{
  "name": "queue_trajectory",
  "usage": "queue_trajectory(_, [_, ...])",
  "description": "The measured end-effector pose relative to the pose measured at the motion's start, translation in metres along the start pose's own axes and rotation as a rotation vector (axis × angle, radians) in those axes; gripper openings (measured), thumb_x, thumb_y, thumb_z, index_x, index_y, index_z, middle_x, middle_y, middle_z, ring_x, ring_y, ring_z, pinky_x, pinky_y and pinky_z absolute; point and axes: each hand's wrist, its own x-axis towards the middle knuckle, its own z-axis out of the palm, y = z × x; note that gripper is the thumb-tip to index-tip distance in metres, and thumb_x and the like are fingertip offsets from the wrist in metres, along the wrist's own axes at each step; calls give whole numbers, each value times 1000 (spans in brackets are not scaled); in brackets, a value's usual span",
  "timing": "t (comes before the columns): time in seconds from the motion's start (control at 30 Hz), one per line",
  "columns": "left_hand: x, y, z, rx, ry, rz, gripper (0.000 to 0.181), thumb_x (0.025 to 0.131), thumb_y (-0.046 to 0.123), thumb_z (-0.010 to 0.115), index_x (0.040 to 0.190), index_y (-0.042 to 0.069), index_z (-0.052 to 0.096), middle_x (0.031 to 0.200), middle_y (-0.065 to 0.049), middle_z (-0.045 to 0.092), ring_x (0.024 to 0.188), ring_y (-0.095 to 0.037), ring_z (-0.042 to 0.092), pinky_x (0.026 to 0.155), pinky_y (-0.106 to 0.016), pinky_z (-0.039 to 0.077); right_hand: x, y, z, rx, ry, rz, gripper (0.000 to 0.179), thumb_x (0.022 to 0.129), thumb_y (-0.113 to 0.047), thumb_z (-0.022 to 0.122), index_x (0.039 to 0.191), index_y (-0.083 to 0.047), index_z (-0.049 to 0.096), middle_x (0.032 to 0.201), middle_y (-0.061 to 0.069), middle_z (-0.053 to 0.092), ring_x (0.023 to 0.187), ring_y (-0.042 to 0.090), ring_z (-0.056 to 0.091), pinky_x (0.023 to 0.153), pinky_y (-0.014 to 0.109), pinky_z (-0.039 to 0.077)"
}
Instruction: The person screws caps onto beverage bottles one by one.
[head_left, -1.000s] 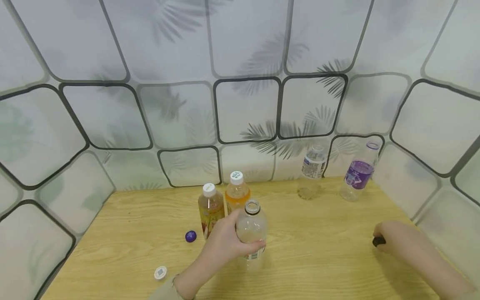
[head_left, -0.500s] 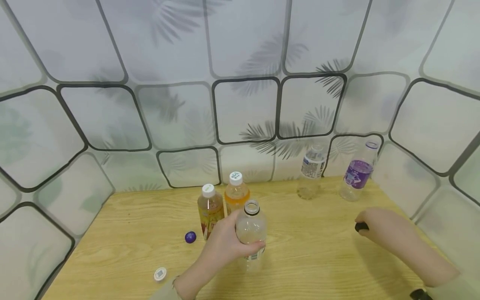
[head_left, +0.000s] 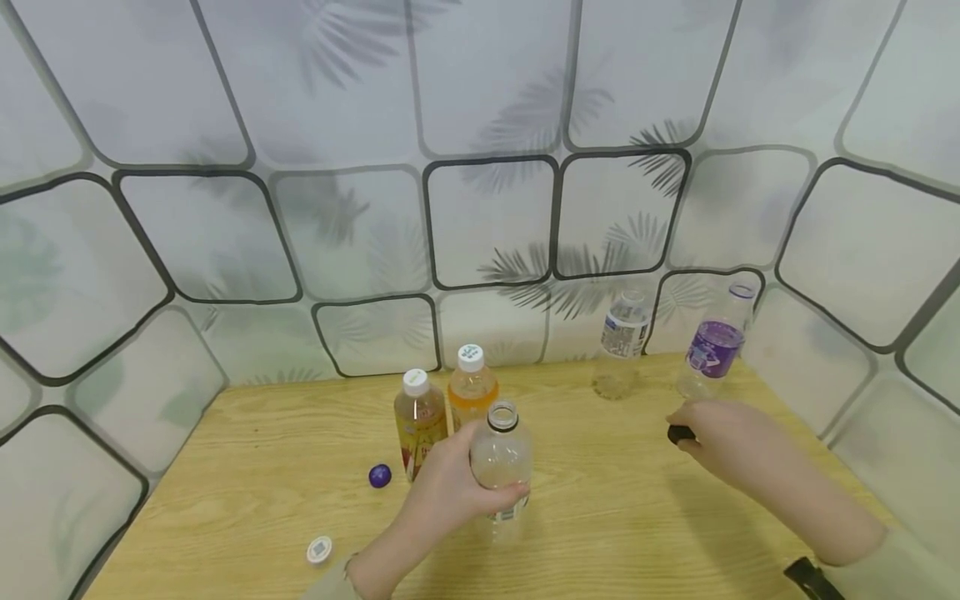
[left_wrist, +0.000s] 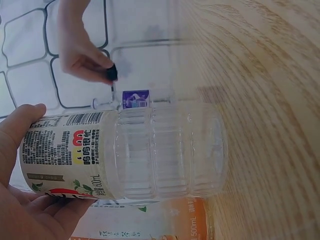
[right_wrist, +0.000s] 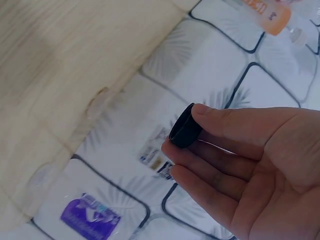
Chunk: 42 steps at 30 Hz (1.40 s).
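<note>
My left hand (head_left: 450, 486) grips a clear, uncapped plastic bottle (head_left: 501, 457) around its body; the bottle stands upright on the table. In the left wrist view its white label (left_wrist: 65, 150) shows beside the fingers, and the ribbed lower part (left_wrist: 165, 155) looks empty. Over the table to the right, my right hand (head_left: 738, 446) pinches a black bottle cap (head_left: 680, 433) between thumb and fingers. The right wrist view shows the hollow side of the cap (right_wrist: 185, 129) facing away from the palm. A gap separates cap and bottle.
Two capped bottles, one brownish-yellow (head_left: 422, 421) and one orange (head_left: 472, 387), stand just behind the left hand. Farther back right are an uncapped clear bottle (head_left: 622, 337) and a purple-labelled bottle (head_left: 714, 348). A purple cap (head_left: 380, 476) and a white cap (head_left: 319, 550) lie at left.
My right hand has moved left, carrying the black cap up off the right side of the table toward the held bottle. The left hand and its bottle stay in place.
</note>
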Motion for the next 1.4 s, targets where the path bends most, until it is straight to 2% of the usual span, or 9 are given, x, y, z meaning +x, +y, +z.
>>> queue_trajectory(0.1, [0, 0, 0, 3, 3, -5, 67, 75, 28, 97, 131, 9, 65, 122, -11, 77, 107, -29, 76, 84, -44, 65, 5, -13, -5, 2, 18, -20, 15, 85, -10, 87, 98, -9, 80, 96, 8, 78, 82, 25, 74, 75, 47, 64])
queue_trajectory(0.23, [-1, 0, 1, 10, 2, -11, 68, 75, 28, 97, 132, 10, 64, 122, -10, 77, 106, -29, 76, 84, -43, 65, 9, -27, -11, -3, 61, -82, 15, 85, -10, 87, 97, -11, 80, 89, -1, 75, 82, 22, 71, 76, 44, 64])
queue_trajectory(0.5, [-1, 1, 1, 21, -3, -15, 69, 75, 29, 96, 133, 9, 64, 123, -11, 77, 107, -29, 76, 84, -44, 65, 15, -52, -23, 1, 132, -129, 17, 84, -16, 89, 98, -15, 80, 90, -3, 75, 78, 21, 73, 73, 44, 63])
queue_trajectory(0.63, [-1, 0, 1, 30, 2, -10, 68, 75, 28, 96, 132, 8, 64, 121, -11, 77, 106, -29, 76, 83, -41, 65, 17, -63, -31, 21, 173, -149, 22, 85, -16, 89, 105, -14, 80, 94, -1, 78, 79, 21, 74, 71, 42, 64])
queue_trajectory(0.73, [-1, 0, 1, 29, 8, -7, 67, 75, 27, 97, 131, 9, 65, 121, -11, 78, 106, -28, 76, 83, -40, 64, 19, -70, -35, 38, 195, -151, 28, 85, -15, 88, 112, -13, 80, 101, 4, 80, 84, 24, 76, 74, 43, 65])
queue_trajectory(0.9, [-1, 0, 2, 21, 3, -11, 69, 75, 28, 97, 132, 8, 64, 122, -11, 77, 107, -29, 76, 84, -42, 65, 20, -81, -42, 47, 206, -136, 26, 87, -18, 87, 112, -13, 81, 109, 7, 81, 92, 29, 78, 79, 46, 66])
queue_trajectory(1.07, [-1, 0, 1, 20, -8, -16, 70, 75, 29, 97, 133, 8, 64, 123, -11, 77, 108, -29, 76, 84, -43, 66, 21, -90, -47, 42, 227, -144, 24, 89, -19, 86, 112, -13, 82, 109, 5, 81, 93, 27, 78, 79, 46, 65])
queue_trajectory(1.4, [-1, -1, 1, 12, -15, -14, 70, 76, 30, 96, 134, 9, 63, 124, -10, 76, 110, -28, 75, 85, -44, 66, 26, -103, -52, 53, 280, -218, 23, 88, -19, 86, 109, -12, 82, 104, 3, 79, 89, 21, 75, 79, 41, 65])
